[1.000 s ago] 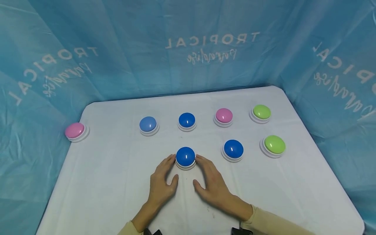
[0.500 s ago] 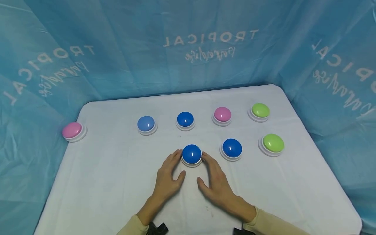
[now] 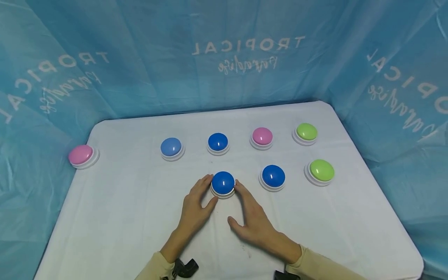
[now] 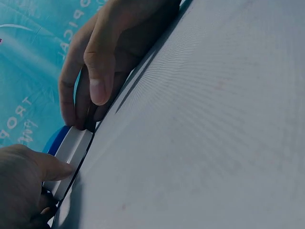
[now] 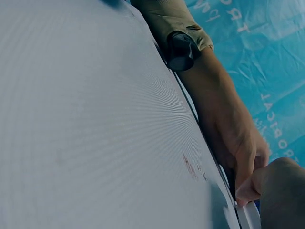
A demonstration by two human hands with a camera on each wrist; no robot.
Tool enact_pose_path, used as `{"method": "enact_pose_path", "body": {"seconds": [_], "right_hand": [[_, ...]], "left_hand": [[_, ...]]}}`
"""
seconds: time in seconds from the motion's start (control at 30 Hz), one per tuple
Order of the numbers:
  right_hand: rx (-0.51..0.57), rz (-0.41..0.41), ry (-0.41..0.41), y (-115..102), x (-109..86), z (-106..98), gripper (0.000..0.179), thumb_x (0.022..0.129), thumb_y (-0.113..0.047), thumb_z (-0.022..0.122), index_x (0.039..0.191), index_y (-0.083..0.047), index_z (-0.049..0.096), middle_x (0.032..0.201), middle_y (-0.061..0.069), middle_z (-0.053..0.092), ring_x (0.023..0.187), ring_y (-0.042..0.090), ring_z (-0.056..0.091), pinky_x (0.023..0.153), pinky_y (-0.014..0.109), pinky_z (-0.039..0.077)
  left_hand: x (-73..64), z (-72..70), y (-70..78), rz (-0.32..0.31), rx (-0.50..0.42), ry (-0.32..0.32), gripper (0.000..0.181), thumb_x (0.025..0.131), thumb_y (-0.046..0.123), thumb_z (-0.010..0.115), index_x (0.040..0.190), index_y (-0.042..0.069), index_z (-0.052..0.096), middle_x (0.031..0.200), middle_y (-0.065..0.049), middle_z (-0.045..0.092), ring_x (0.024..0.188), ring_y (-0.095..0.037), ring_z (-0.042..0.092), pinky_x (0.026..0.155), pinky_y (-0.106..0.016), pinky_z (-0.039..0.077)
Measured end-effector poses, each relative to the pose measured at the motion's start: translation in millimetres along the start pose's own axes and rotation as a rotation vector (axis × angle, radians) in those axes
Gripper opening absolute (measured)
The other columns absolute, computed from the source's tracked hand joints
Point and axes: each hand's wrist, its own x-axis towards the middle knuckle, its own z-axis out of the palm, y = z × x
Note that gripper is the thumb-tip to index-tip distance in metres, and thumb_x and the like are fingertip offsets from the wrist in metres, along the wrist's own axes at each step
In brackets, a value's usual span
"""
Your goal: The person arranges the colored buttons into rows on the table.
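Observation:
Between the two hands is a blue dome push button (image 3: 223, 182) on a white round base, standing upright on the white-covered table. My left hand (image 3: 194, 210) holds its left side, fingers along the edge and the thumb at the front of the base. In the left wrist view that thumb lies on the white base (image 4: 75, 151). My right hand (image 3: 255, 217) has its straight fingertips at the button's right side, its thumb spread away from it. The right wrist view shows only a bit of the base (image 5: 249, 217), mostly hidden by the hands.
Behind stand a light blue button (image 3: 171, 147), a dark blue button (image 3: 217, 142), a pink button (image 3: 262, 136) and a green button (image 3: 306, 132). Another blue button (image 3: 273, 176) and green button (image 3: 321, 170) stand right; a pink one (image 3: 81, 155) sits at the left edge. Blue curtains (image 3: 217, 85) enclose the table.
Between both hands, the blue button has shifted right and slightly back, then a little left. My left thumb has come in to the base. The other buttons keep their places; the head view has turned slightly.

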Motion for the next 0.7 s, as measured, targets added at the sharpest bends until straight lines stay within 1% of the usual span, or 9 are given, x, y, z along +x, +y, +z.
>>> {"method": "enact_pose_path", "body": {"seconds": [0.07,0.17,0.37,0.53,0.63,0.7], "right_hand": [[0.015,0.004,0.006,-1,1.0,0,0.092,0.085,-0.028,0.079,0.160,-0.002,0.034,0.169,0.011,0.038,0.154,0.027,0.042,0.129,0.029,0.027],[0.020,0.011,0.036,-2,2.0,1,0.089,0.085,-0.025,0.079,0.159,-0.002,0.037,0.168,0.011,0.041,0.153,0.028,0.045,0.128,0.029,0.027],[0.032,-0.002,0.071,2,0.7,0,0.085,0.084,-0.022,0.079,0.156,0.001,0.040,0.166,0.015,0.042,0.151,0.032,0.045,0.128,0.017,0.016],[0.043,-0.004,0.083,4,-1.1,0,0.085,0.084,-0.021,0.079,0.156,0.001,0.040,0.165,0.016,0.044,0.150,0.032,0.047,0.128,0.014,0.014],[0.067,0.022,0.089,3,-0.9,-1,0.085,0.084,-0.018,0.078,0.157,0.000,0.040,0.164,0.014,0.046,0.150,0.031,0.047,0.127,0.013,0.015],[0.098,0.052,0.084,2,1.2,-1,0.084,0.085,-0.015,0.075,0.159,-0.001,0.038,0.164,0.013,0.046,0.151,0.031,0.046,0.126,0.012,0.015]], "left_hand": [[-0.6,-0.8,-0.3,-0.006,-0.003,0.005,0.067,0.092,0.019,0.081,0.154,0.015,0.055,0.158,-0.009,0.056,0.150,-0.032,0.048,0.122,-0.058,0.039],[-0.1,-1.4,-0.5,-0.008,-0.003,-0.001,0.067,0.093,0.021,0.081,0.154,0.015,0.055,0.158,-0.008,0.055,0.151,-0.031,0.048,0.122,-0.057,0.039],[3.0,1.5,2.5,-0.004,0.002,-0.010,0.066,0.093,0.021,0.081,0.154,0.015,0.056,0.157,-0.009,0.056,0.150,-0.032,0.049,0.122,-0.058,0.039],[2.6,2.1,1.4,0.008,0.004,-0.026,0.067,0.093,0.021,0.081,0.154,0.015,0.055,0.158,-0.010,0.056,0.150,-0.034,0.048,0.122,-0.060,0.039],[2.4,0.1,-4.4,0.035,0.002,-0.038,0.067,0.091,0.014,0.078,0.154,0.015,0.055,0.158,-0.009,0.055,0.149,-0.034,0.049,0.121,-0.059,0.040],[4.7,-3.2,-10.2,0.063,-0.024,-0.039,0.067,0.090,0.007,0.075,0.153,0.013,0.055,0.157,-0.008,0.057,0.149,-0.033,0.050,0.122,-0.056,0.040]]}}
